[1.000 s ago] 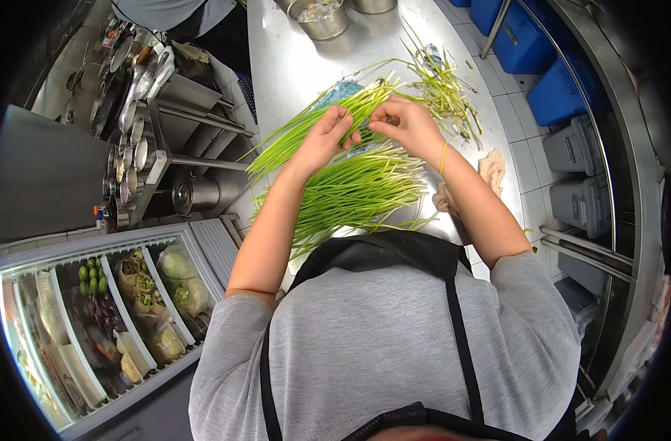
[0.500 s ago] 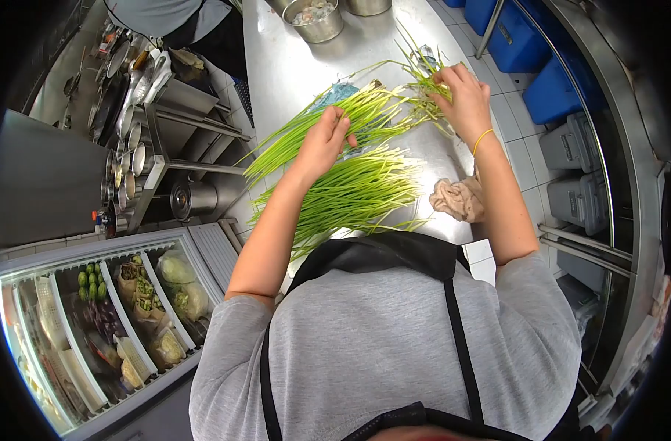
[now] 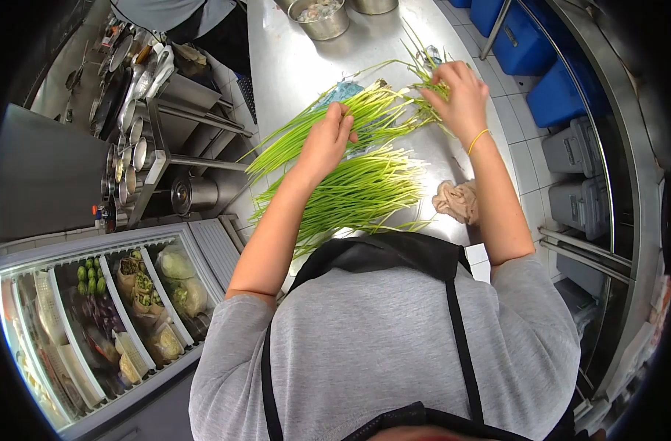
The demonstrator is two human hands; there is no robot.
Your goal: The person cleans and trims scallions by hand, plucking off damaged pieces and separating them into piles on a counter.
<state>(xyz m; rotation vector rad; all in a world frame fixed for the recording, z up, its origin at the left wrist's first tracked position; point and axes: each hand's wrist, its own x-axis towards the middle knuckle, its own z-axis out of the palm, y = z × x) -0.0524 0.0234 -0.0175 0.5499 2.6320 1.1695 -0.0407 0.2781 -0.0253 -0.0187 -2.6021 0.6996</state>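
Two bundles of long, thin green chives with pale ends lie on the steel table: a far bundle (image 3: 306,132) and a near bundle (image 3: 357,191). My left hand (image 3: 328,143) is over the far bundle, its fingers curled and pressed together. Whatever they pinch, if anything, is hidden. To the right, my right hand (image 3: 462,103) hovers at a loose heap of thin, yellowish-green trimmings (image 3: 426,114), thumb and fingers apart. Blue plastic (image 3: 343,92) shows beneath the far bundle.
A crumpled brown cloth (image 3: 456,201) lies near the steel table's (image 3: 284,51) right edge. Metal pots (image 3: 320,20) stand at its far end. An open-topped chiller (image 3: 107,309) is at lower left. Another person (image 3: 174,15) stands at the far left. Blue bins (image 3: 522,44) line the right.
My right hand's thumb and fingers have spread apart at the trimmings. My left hand stays over the far bundle, almost unmoved. The view has shifted slightly.
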